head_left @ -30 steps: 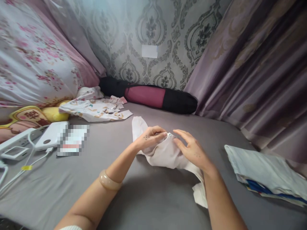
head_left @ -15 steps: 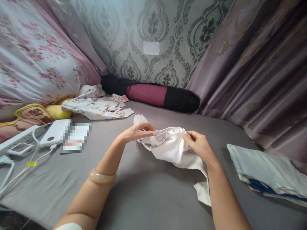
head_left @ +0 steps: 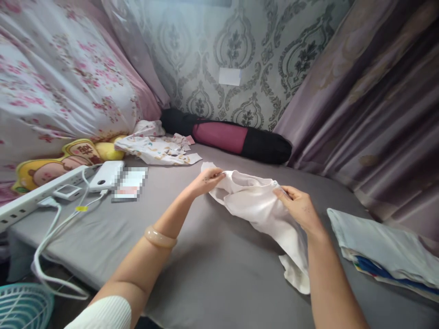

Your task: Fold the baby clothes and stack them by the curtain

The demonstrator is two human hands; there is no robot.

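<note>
A small white long-sleeved shirt (head_left: 255,203) hangs between my two hands, just above the grey bed sheet. My left hand (head_left: 210,180) pinches it near one shoulder, at the left end of the neckline. At the other end of the neckline my right hand (head_left: 297,204) grips the fabric between thumb and fingers, beside a small snap or button. The neck opening faces away and up. One sleeve droops toward me below my right hand, its cuff (head_left: 297,278) near the sheet. Part of the other sleeve shows behind my left hand.
Folded clothes (head_left: 380,244) lie at the right. A patterned garment (head_left: 157,148) and a black and maroon bag (head_left: 222,136) are at the back. A power strip (head_left: 30,194), white power bank (head_left: 107,176) and cables stand left. A blue basket (head_left: 25,306) sits below the bed's edge.
The neckline has been drawn wider and straighter as my left hand shifted to the shirt's shoulder. The sleeve below my right hand hangs fuller. The view has turned left, bringing the basket in.
</note>
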